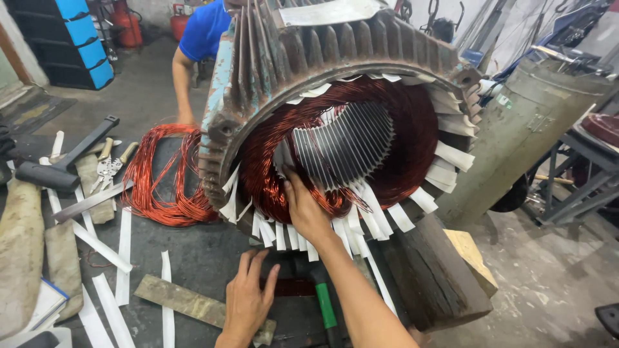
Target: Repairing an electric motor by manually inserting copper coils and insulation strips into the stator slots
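A big finned motor stator [284, 51] lies on its side on the floor, its open end facing me. Copper windings [412, 135] line its bore, with white insulation paper strips [451, 154] sticking out of the slots. My right hand [304, 209] presses its fingers into the copper coils at the lower edge of the bore and grips nothing. My left hand [248, 299] rests flat, fingers spread, on the floor just below the stator. A green-handled hammer [325, 303] lies between my two arms.
Loose copper coils [161, 174] lie at the stator's left. A black mallet [64, 164], pliers [106, 167], paper strips and a wooden stick [177, 299] are scattered on the floor. Wooden blocks [438, 270] prop the stator. A person in a blue shirt [200, 32] crouches behind.
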